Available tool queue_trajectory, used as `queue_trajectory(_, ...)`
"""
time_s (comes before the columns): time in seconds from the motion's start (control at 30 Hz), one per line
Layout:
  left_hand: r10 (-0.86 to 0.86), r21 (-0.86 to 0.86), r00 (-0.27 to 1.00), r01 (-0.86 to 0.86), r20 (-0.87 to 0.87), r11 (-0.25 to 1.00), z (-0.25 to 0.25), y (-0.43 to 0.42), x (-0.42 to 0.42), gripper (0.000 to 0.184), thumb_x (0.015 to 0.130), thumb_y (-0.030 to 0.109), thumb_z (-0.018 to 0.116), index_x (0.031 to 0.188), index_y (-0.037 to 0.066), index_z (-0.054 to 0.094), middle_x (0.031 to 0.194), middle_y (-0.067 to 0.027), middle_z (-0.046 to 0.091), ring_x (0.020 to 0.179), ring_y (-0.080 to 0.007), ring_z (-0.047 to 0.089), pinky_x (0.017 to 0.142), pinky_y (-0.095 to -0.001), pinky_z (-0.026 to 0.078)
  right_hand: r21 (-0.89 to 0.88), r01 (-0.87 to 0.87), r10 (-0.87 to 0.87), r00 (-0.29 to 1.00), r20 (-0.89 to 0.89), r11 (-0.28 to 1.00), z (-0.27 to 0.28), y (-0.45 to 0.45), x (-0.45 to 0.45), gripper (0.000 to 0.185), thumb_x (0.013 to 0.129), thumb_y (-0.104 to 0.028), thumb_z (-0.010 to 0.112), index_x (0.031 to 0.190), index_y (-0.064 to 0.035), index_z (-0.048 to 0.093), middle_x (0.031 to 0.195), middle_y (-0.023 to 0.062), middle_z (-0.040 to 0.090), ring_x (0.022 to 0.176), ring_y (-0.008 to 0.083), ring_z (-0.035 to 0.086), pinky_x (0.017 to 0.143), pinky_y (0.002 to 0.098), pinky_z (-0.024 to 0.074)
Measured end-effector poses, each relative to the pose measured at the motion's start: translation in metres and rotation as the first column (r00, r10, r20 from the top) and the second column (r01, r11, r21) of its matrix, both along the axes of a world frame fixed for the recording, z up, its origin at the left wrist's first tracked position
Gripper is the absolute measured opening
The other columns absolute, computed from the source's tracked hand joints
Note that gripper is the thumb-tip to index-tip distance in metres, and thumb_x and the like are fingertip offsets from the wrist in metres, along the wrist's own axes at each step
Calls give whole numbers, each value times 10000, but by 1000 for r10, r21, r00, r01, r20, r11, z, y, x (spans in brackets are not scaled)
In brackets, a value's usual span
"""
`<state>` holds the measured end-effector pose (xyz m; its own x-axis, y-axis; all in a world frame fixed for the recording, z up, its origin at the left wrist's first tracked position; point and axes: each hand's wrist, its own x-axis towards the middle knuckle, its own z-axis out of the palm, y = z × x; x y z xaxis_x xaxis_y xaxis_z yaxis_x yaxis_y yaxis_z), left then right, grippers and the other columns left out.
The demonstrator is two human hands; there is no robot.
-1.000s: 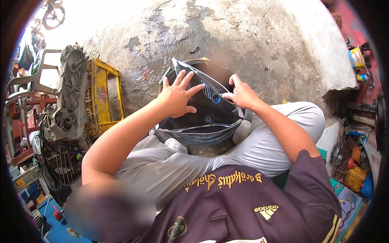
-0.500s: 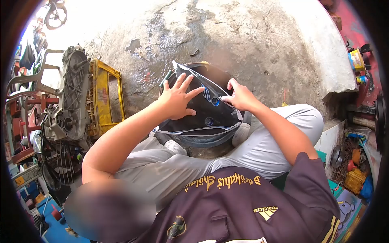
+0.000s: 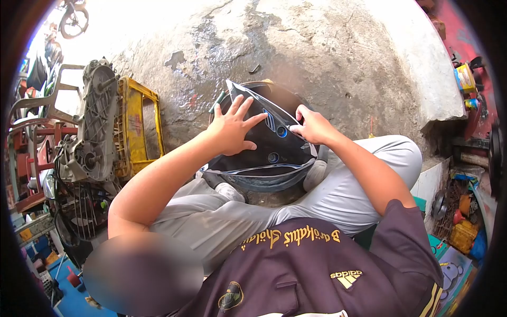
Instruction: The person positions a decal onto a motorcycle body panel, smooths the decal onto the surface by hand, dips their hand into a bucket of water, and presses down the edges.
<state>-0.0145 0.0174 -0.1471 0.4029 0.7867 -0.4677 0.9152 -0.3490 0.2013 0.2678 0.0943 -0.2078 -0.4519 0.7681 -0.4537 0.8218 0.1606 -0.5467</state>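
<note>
A black panel with pale edges (image 3: 248, 158) lies across a round dark tub (image 3: 272, 183) between my feet. Two round blue-ringed spots and a slotted blue patch mark its face. My left hand (image 3: 232, 127) rests on the panel, palm down with fingers spread. At the panel's right edge, my right hand (image 3: 315, 128) has its thumb and index finger curled around the rim. Brownish water (image 3: 285, 100) seems to show in the tub behind the panel. What the panel belongs to I cannot tell.
A yellow crate (image 3: 142, 127) and a grey metal engine casing (image 3: 95, 121) stand on the left. On the right is a raised concrete ledge (image 3: 422, 68), with cans (image 3: 465, 79) and assorted parts beyond it. Wet patches mark the concrete floor (image 3: 327, 58).
The panel and both hands have shifted very slightly. My left hand stays spread on it, and my right hand keeps its hold on the edge.
</note>
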Motion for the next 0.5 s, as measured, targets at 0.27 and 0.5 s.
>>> queue_trajectory(0.27,-10,24,1000,10,11,1000,-4,-2,-1,919,907,554,774,1675,357,310,1767,-215,156,1643,-429,114,1181,-798,238,-149,95,-97,995,-6,984,5,-10,13,403,929,-314,819,1029,-58,524,841,172,719,794,299,704,724,446,531)
queue_trajectory(0.5,-10,8,1000,10,1,1000,-1,-1,-2,919,916,564,760,1681,356,295,1767,-209,155,1644,-423,111,1183,-798,232,-125,67,-69,997,-18,990,5,-8,14,394,912,-316,829,887,-53,537,788,149,687,745,276,664,692,428,511)
